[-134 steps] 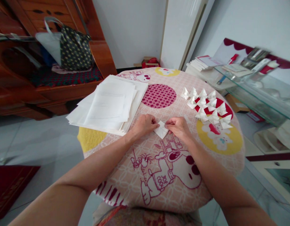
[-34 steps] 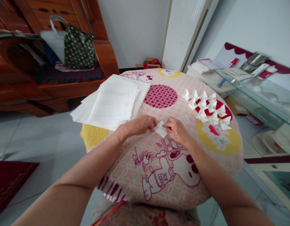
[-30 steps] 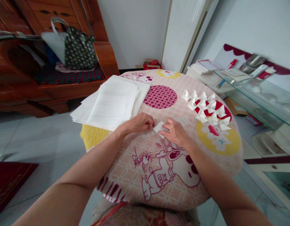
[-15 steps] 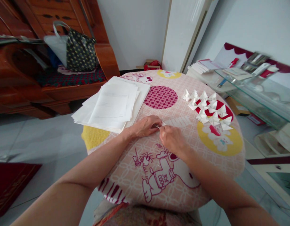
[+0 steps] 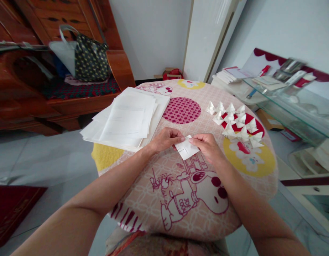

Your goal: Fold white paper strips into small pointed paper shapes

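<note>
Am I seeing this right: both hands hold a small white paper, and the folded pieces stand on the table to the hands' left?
Only the side is wrong: the head view shows the folded pieces on the table to the hands' right. The left hand and right hand do hold the small white paper.

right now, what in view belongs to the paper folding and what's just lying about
Likely part of the job:
folded paper, in the left hand and right hand
stack of paper sheets
pointed paper shapes

Likely just lying about:
dark patterned tote bag on the wooden bench
cardboard box near the glass shelf
</note>
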Tool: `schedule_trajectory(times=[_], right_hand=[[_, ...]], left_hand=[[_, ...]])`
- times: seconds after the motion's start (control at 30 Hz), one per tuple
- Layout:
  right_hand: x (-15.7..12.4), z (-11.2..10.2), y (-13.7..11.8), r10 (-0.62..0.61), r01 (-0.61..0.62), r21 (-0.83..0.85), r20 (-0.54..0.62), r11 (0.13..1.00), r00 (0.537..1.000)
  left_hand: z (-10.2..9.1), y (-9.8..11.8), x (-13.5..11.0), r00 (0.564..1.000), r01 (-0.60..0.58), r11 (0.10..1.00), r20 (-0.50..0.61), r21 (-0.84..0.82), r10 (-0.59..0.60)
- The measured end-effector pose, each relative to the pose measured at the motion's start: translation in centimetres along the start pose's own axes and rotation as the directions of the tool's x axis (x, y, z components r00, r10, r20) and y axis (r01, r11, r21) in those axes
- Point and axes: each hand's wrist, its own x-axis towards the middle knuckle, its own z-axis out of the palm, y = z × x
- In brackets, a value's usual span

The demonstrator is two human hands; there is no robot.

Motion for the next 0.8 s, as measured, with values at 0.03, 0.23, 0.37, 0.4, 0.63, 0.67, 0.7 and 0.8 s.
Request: schedule_trajectory(times=[0.03,0.23,0.37,0.4,0.63,0.67,0.7,0.8], right_hand=[[0.02,0.03,0.11,0.003,-0.003,0.0,-0.015,1.0,1.0],[0.01,0.18,0.24,0.045,-0.04,0.06,-0.084,0.997,0.995],[0.03,0.12,-0.04,0.093,-0.092,0.101,-0.012,0.991,0.996],[0.02,0.05,-0.12,0.121,-0.123,0.106,0.023,0.987,0.992],[-0.18,-0.48,-0.36,0.207,-0.218,0.095,0.115,0.971,0.972],[-0.23,-0.47,-0.38,0.206,-0.216,0.093,0.11,0.972,0.972],[-0.26,-0.45,-0.41,0.207,-0.216,0.09,0.101,0.972,0.973],[-0.28,-0.36,-0.48,0.218,-0.221,0.092,0.049,0.971,0.975]], left_hand=[[0.01,0.05,-0.02,1.0,0.014,1.0,0.0,-0.024,-0.014],[-0.17,0.37,-0.16,0.994,0.112,0.986,0.017,-0.123,-0.11],[-0.34,0.26,-0.04,0.988,0.141,0.985,-0.052,-0.101,-0.147],[-0.42,0.23,0.0,0.986,0.139,0.985,-0.083,-0.1,-0.147],[-0.85,0.08,0.08,0.976,0.105,0.992,-0.185,-0.068,-0.116],[-0.84,0.02,0.09,0.976,0.101,0.992,-0.186,-0.07,-0.112],[-0.84,-0.04,0.09,0.976,0.094,0.993,-0.188,-0.074,-0.106],[-0.91,-0.16,0.13,0.978,0.072,0.994,-0.191,-0.086,-0.088]])
